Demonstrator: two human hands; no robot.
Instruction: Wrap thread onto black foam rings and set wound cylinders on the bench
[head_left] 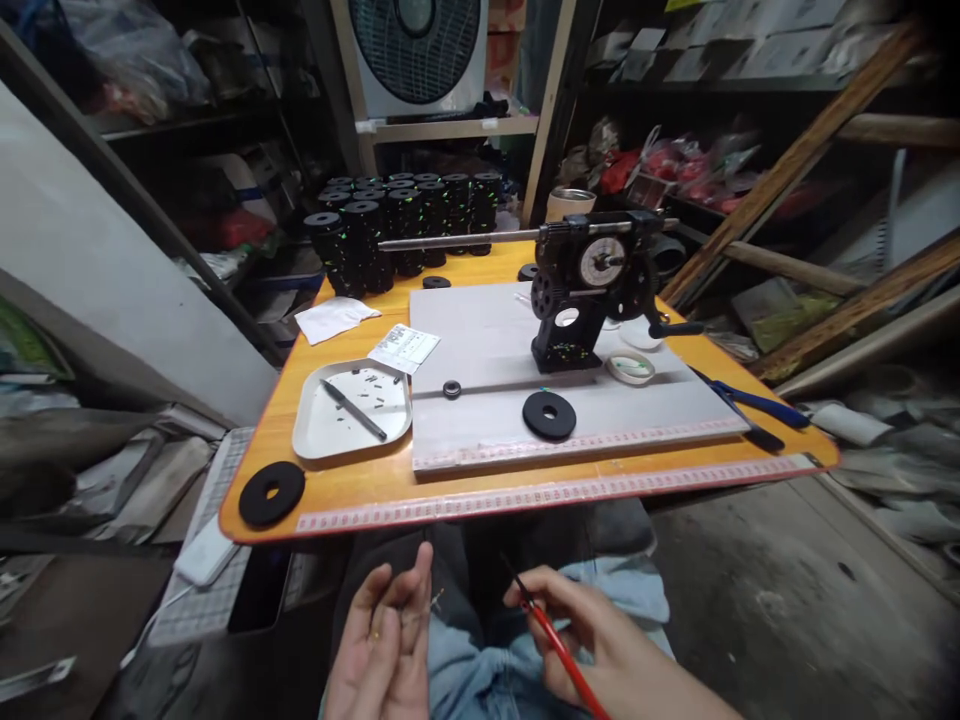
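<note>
Below the table's front edge, above my lap, my left hand [386, 640] is turned palm up. Its thumb is folded across the palm, and a small, thin brass-coloured piece [438, 598] sticks out past the fingers, too small to name. To its right, my right hand [577, 630] is closed around a slim red-handled tool [559, 645]. The tool's thin dark tip points up and left, apart from my left hand. Nearest on the tabletop are a black disc with a centre hole [271, 494] at the left corner and another black disc [549, 415] on the white board [480, 430].
A black hand-cranked winder [577, 280] with a long rod stands on the board. At left lies a white tray [300, 430] with a pen [352, 408] and small bits. Several black spools [405, 225] fill the back. Blue-handled pliers [761, 402] lie at right.
</note>
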